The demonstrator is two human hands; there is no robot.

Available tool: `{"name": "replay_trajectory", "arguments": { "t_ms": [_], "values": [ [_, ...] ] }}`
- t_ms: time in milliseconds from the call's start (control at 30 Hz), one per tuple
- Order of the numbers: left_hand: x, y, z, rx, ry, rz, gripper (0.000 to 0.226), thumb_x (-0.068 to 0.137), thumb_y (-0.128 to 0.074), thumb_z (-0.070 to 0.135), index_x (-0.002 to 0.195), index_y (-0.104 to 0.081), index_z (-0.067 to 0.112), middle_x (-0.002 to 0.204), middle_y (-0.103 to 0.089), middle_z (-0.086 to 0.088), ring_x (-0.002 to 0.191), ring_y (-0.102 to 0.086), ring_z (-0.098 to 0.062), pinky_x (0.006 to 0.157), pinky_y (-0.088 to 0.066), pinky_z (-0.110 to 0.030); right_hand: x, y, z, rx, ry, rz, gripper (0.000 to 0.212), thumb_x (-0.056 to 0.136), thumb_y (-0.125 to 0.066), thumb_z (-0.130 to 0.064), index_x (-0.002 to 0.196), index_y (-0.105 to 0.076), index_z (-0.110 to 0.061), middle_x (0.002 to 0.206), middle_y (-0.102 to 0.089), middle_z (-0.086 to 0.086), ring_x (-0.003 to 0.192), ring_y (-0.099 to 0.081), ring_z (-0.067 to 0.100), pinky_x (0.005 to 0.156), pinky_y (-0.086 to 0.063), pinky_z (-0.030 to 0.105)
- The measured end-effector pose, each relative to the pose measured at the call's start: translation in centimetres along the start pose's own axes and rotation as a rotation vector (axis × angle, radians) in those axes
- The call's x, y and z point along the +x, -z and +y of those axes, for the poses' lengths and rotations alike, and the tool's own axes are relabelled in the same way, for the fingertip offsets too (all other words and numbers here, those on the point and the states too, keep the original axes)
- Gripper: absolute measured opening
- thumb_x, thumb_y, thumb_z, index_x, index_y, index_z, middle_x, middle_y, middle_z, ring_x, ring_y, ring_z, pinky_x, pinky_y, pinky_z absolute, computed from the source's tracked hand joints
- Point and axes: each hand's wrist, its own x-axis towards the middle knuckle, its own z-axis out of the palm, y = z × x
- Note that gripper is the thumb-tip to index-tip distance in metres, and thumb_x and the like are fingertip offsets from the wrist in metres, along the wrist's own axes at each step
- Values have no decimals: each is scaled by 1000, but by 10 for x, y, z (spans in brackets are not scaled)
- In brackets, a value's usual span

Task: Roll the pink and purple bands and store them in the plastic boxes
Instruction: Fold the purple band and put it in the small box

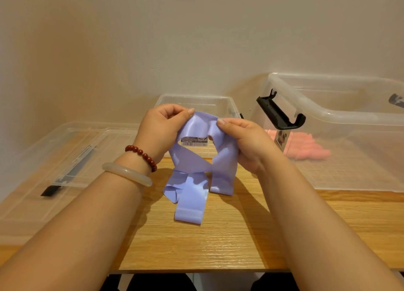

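A purple band (192,168) hangs in a loose loop above the wooden table (218,242), its ends crossing and trailing on the wood. My left hand (159,129) pinches its top edge on the left, and my right hand (247,142) pinches the top edge on the right. Rolled pink bands (306,147) lie inside the large clear plastic box (341,115) at the right. A smaller clear plastic box (196,101) stands behind the purple band, partly hidden by my hands.
A clear lid (65,159) with a black latch lies flat on the left of the table. The large box has a black clip handle (279,113) sticking out toward the middle. A plain wall stands close behind the boxes.
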Motion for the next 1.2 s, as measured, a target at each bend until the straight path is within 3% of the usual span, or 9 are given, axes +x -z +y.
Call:
{"name": "replay_trajectory", "arguments": {
  "t_ms": [233,367,467,533,700,833,967,1067,1200],
  "values": [
    [7,2,8,-309,108,-158,24,100,-48,14,85,-67,13,65,-67,7,60,-60,-6,59,-50,-22,2,-6,-17,259,-108,-189,35,101,-44,-28,89,-71,-9,74,-68,3,69,-63,15,67,-47,28],
    [5,-1,5,-93,-45,-60,18,100,-50,24,102,-69,24,101,-71,10,99,-65,-5,90,-52,-26,5,-8,-15,177,107,-135,29,99,-47,-11,86,-72,-15,69,-66,-4,64,-57,9,59,-41,21],
    [-1,-3,3,-87,-101,-64,25,91,-58,41,108,-69,27,111,-69,13,109,-61,-1,98,-47,-25,7,-9,-11,105,187,-66,20,95,-54,-4,97,-70,-15,86,-73,-4,81,-66,9,72,-51,21],
    [-5,-5,3,-154,-100,-105,37,82,-62,48,109,-71,23,111,-71,8,110,-63,-5,95,-48,-25,6,-10,-9,36,244,-30,21,94,-55,-2,98,-71,-15,89,-74,-4,85,-68,8,73,-51,19],
    [-14,-14,4,-181,-166,-77,19,94,-60,12,109,-69,19,99,-72,12,96,-66,-1,78,-50,-16,4,-17,-8,-20,311,53,22,91,-60,2,93,-72,-16,83,-74,-7,81,-67,4,71,-51,16],
    [-12,-12,6,-126,-156,-24,16,96,-58,21,99,-72,29,91,-74,6,93,-68,-16,83,-57,-42,4,-17,-8,-86,349,109,20,88,-67,-3,97,-70,-20,96,-71,0,88,-66,9,75,-52,22],
    [-8,-12,11,-130,-114,-80,17,94,-57,32,91,-74,32,90,-74,-7,84,-65,-19,82,-54,-52,5,-14,-7,-205,318,92,27,87,-71,-8,112,-66,-17,109,-68,14,96,-65,16,82,-56,31],
    [-6,-12,11,-147,-73,-109,15,92,-59,33,89,-73,28,82,-71,-3,79,-63,-15,72,-54,-45,4,-15,-9,-234,328,139,11,88,-69,-7,98,-71,-11,93,-71,15,87,-65,18,82,-57,37],
    [-6,-11,12,-219,-80,-130,15,97,-54,9,97,-66,18,82,-70,3,81,-67,-10,66,-53,-24,1,-15,-15,-233,390,196,16,91,-65,-8,79,-64,-19,70,-63,-8,67,-56,5,61,-46,17]
  ]
}}
